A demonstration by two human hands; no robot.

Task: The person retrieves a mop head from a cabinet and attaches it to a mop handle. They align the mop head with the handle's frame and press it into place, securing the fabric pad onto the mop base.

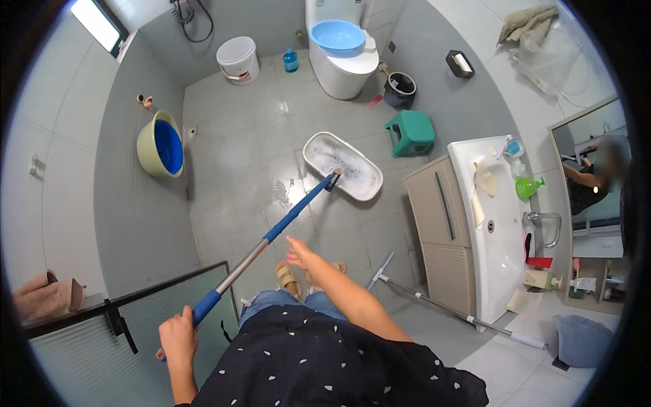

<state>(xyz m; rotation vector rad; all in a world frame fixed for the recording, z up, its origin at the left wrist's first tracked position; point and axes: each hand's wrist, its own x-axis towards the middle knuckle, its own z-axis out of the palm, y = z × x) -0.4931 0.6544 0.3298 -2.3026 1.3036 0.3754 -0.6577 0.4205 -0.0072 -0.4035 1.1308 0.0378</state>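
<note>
My left hand [178, 336] is wrapped round the upper end of a long mop [245, 264] with a blue and silver pole. The pole slants away from me to a long white tub [365, 192] on the floor. Its lower joint sits over the tub's near side, and grey, foamy water hides whatever lies below. My right hand [297, 252] hovers beside the middle of the pole with its fingers apart, holding nothing. It appears not to touch the pole.
A glass partition [135, 305] stands at my left, and a floor squeegee [434, 303] leans at my right by the sink cabinet [437, 230]. Beyond the tub are a green stool [411, 133], a bin [400, 88], a toilet [342, 74] and a white bucket [239, 64].
</note>
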